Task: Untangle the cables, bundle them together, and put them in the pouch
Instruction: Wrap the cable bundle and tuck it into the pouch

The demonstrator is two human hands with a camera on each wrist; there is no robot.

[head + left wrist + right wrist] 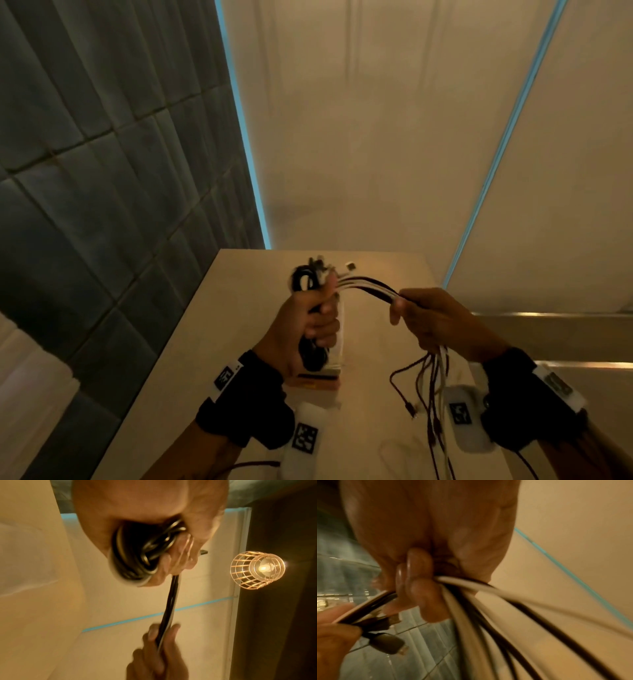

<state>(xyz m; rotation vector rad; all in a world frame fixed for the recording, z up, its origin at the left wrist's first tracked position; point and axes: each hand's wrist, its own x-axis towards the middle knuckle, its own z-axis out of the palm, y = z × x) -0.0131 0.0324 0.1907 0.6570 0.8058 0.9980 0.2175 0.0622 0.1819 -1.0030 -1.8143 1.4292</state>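
My left hand (317,322) grips a coiled bundle of black and white cables (313,354) upright above the table; the coil (135,555) fills its fist in the left wrist view. A straight run of black and white cables (368,286) leads right from it into my right hand (407,310), whose fingers (419,585) curl round the strands (471,609). Loose cable tails (430,394) hang below the right hand to the table. Plug ends (387,641) stick out by the left hand. A flat pouch (320,380) lies on the table under the left hand, mostly hidden.
The beige table (239,342) is narrow, with a grey tiled wall (102,171) on its left and a pale wall with blue strips behind. A caged lamp (257,569) glows in the left wrist view. A metal ledge (555,315) runs at the right.
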